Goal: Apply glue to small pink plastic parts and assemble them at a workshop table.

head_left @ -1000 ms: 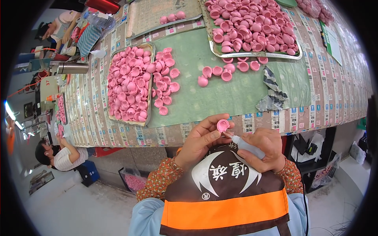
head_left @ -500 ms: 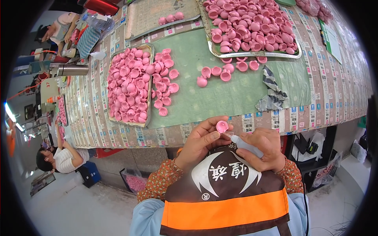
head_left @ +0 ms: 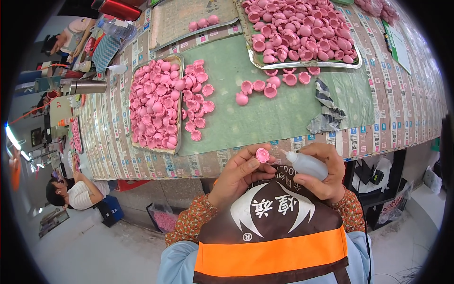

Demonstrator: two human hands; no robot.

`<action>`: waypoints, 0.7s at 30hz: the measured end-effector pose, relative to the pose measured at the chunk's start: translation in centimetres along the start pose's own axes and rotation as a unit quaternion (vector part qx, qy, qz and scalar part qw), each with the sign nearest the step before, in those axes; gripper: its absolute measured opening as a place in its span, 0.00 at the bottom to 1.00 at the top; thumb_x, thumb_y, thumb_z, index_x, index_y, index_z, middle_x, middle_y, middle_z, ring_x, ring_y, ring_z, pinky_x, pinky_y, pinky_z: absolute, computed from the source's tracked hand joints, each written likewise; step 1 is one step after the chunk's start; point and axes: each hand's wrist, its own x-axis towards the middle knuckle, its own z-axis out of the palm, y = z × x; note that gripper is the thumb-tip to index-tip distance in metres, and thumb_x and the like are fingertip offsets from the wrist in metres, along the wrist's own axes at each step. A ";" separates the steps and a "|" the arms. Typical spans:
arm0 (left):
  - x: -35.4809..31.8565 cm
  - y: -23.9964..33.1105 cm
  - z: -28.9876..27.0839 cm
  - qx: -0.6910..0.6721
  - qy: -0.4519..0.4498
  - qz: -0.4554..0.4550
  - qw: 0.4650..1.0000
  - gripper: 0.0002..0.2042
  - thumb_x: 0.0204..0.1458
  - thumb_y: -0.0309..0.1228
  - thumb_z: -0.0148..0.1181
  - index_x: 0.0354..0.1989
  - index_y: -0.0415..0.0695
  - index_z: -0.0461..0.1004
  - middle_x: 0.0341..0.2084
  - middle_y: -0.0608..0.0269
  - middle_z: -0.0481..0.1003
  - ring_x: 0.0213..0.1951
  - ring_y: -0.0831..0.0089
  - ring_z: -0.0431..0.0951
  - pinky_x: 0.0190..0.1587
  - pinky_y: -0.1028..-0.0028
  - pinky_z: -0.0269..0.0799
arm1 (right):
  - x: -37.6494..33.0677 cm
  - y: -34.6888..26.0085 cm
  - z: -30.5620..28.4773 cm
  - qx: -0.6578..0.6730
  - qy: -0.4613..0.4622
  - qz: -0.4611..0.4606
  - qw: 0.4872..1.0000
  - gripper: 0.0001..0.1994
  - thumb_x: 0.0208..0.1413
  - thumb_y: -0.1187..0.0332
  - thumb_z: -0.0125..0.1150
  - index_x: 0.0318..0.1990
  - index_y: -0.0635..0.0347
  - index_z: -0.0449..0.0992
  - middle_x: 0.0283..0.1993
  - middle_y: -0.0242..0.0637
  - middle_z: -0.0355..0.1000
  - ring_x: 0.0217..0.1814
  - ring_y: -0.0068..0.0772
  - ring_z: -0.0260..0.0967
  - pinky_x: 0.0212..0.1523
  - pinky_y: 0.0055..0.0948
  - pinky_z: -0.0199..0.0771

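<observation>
Between the thumb and fingers of my left hand point(head_left: 236, 175) is a small round pink piece point(head_left: 262, 155), its hollow face turned up toward me. My right hand point(head_left: 331, 173) is wrapped round a translucent squeeze bottle point(head_left: 309, 165) with a thin nozzle. The nozzle tip points left at the pink piece, with a small gap between them. Both hands are just in front of the table's near edge, above my dark apron point(head_left: 272, 208). Similar loose pink pieces point(head_left: 270, 91) lie on the green sheet point(head_left: 227, 123) beyond my hands.
A tray point(head_left: 180, 118) heaped with pink pieces stands at left, with more pieces beside it. Another full tray point(head_left: 302, 65) is at the far right, and a tray point(head_left: 175, 23) with three pieces farther back. A crumpled striped scrap point(head_left: 326, 111) lies at right. A person point(head_left: 78, 189) sits at far left.
The squeeze bottle's nozzle has drawn back from the pink piece, and my right hand's fingers have loosened round the bottle. My left hand has shifted slightly left with the piece.
</observation>
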 end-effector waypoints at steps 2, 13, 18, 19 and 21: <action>-0.2 -0.1 -0.3 -0.004 -0.006 0.000 1.000 0.22 0.63 0.33 0.54 0.63 0.39 0.63 0.50 0.53 0.75 0.47 0.67 0.79 0.54 0.68 0.77 | 0.0 0.0 0.0 0.033 0.004 0.023 0.999 0.27 0.44 0.72 0.73 0.52 0.65 0.68 0.49 0.41 0.71 0.48 0.28 0.70 0.47 0.27 0.70; -1.0 0.8 -0.9 0.023 0.000 -0.013 1.000 0.26 0.62 0.36 0.54 0.65 0.35 0.60 0.49 0.52 0.75 0.48 0.66 0.79 0.55 0.67 0.76 | 0.3 0.2 0.0 0.030 0.033 -0.014 0.999 0.22 0.46 0.74 0.74 0.48 0.65 0.70 0.42 0.41 0.74 0.39 0.30 0.74 0.39 0.29 0.73; -1.2 1.0 -1.1 0.018 -0.008 -0.019 1.000 0.27 0.62 0.37 0.54 0.66 0.34 0.58 0.49 0.52 0.75 0.49 0.65 0.78 0.56 0.65 0.75 | 0.5 0.2 0.0 0.029 0.032 -0.014 0.999 0.21 0.46 0.73 0.74 0.47 0.65 0.71 0.42 0.41 0.74 0.38 0.30 0.74 0.39 0.28 0.73; -1.2 1.0 -1.1 0.022 -0.007 -0.012 1.000 0.28 0.62 0.37 0.54 0.66 0.34 0.58 0.49 0.52 0.75 0.49 0.65 0.78 0.56 0.65 0.75 | 0.5 0.2 0.0 0.023 0.028 -0.021 0.999 0.21 0.46 0.73 0.74 0.47 0.65 0.71 0.42 0.41 0.75 0.38 0.30 0.74 0.39 0.28 0.73; -1.1 1.1 -1.0 0.026 -0.007 -0.006 1.000 0.28 0.62 0.36 0.55 0.66 0.34 0.58 0.49 0.52 0.75 0.49 0.65 0.78 0.56 0.65 0.75 | 0.5 0.2 0.0 0.018 0.025 -0.028 0.999 0.21 0.46 0.73 0.74 0.47 0.65 0.71 0.42 0.41 0.75 0.38 0.30 0.74 0.38 0.28 0.73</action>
